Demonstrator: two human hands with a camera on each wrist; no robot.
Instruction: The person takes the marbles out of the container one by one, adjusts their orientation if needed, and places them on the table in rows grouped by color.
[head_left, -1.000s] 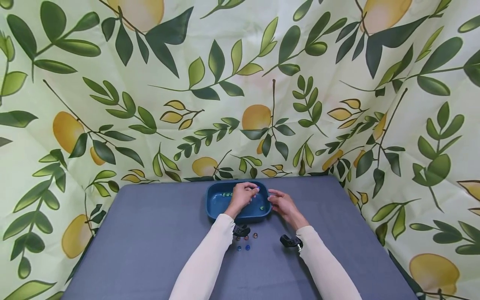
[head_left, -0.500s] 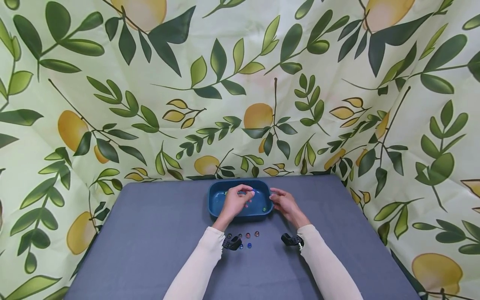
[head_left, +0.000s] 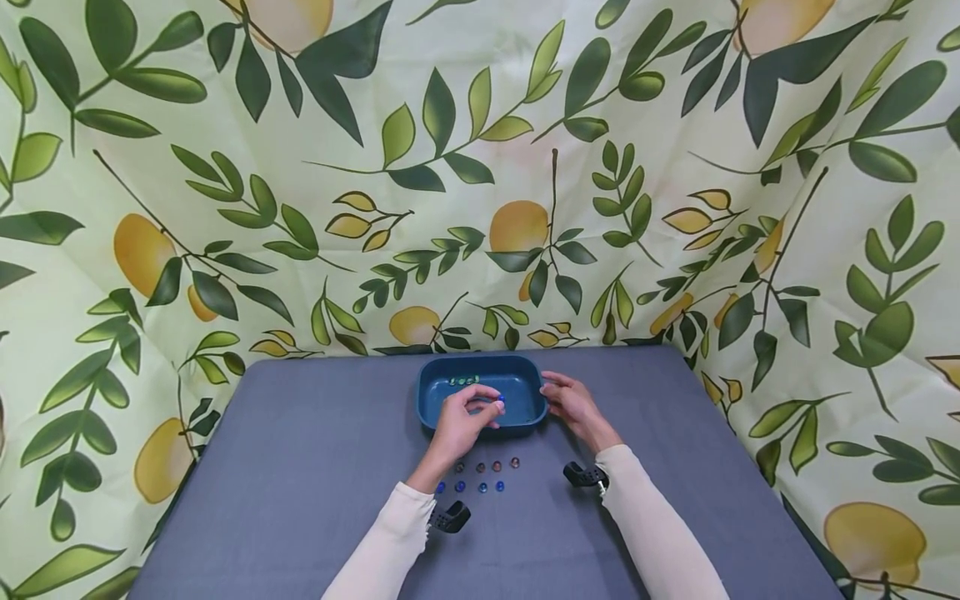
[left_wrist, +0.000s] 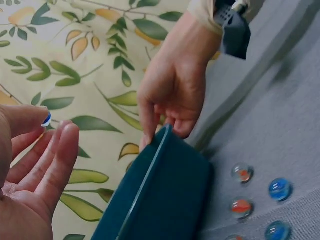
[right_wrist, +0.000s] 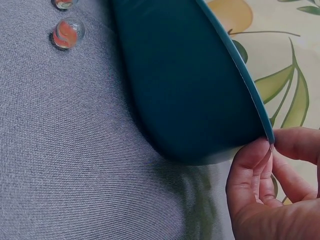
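Observation:
My left hand (head_left: 459,427) pinches a blue marble (left_wrist: 47,119) between thumb and fingers. In the head view it hangs over the near side of the dark blue plastic basin (left_wrist: 172,187), hiding part of its inside. At the basin's right end, my right hand (right_wrist: 275,185) grips the rim between thumb and fingers. Green marbles (head_left: 463,381) lie in a row near the basin's back wall. On the table before the basin are a row of orange-swirled marbles (head_left: 497,467) and, closer to me, a row of blue marbles (head_left: 483,487).
A grey cloth (head_left: 322,467) covers the table. Behind it and on both sides hangs a curtain (head_left: 450,208) printed with lemons and leaves, near the table's back edge. Each wrist carries a black strap mount, such as the right one (head_left: 585,476).
My left hand has drawn back toward me and to the left with the blue marble, uncovering more of the green and table marbles. My right hand has stayed on the basin rim.

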